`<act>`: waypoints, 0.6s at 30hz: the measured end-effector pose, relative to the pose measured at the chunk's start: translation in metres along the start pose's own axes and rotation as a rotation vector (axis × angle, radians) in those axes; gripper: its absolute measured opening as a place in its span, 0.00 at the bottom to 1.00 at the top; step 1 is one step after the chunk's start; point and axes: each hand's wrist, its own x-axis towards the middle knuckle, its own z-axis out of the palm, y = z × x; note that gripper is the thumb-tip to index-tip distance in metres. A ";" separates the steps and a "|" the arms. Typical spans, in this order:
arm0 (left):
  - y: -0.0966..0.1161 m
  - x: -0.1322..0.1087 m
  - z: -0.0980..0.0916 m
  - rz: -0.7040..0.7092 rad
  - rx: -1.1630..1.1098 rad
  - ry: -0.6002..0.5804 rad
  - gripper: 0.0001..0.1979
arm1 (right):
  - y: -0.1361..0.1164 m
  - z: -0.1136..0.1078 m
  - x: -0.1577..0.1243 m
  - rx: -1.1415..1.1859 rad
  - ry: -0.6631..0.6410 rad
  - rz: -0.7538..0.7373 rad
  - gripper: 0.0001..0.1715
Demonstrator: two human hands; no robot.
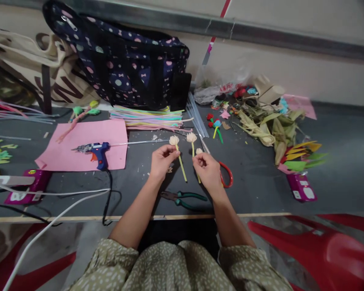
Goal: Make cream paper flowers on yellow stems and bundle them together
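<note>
Between the thumb and fingers of my left hand (164,161) is a craft flower (174,140) with a cream head and a thin yellow-green stem slanting down. My right hand (208,167) pinches the stem of a similar craft flower (191,138), its head up. Just behind the right fingers shows a third, smaller cream flower head (199,151); its stem is mostly hidden by the hand. Red-handled scissors (227,175) lie partly under my right hand. Below both hands, green-handled pliers (185,199) rest on the dark table.
Left, a blue glue gun (100,153) lies on pink foam sheet (60,141), its cord trailing forward. Behind are pastel pipe cleaners (148,118) and a patterned bag (124,60). Dried husks (279,133), small flowers (216,122) and a purple power strip (301,188) are right.
</note>
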 end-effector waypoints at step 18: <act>0.000 -0.001 0.001 0.152 0.168 -0.058 0.07 | -0.025 0.027 0.020 0.534 0.032 0.054 0.10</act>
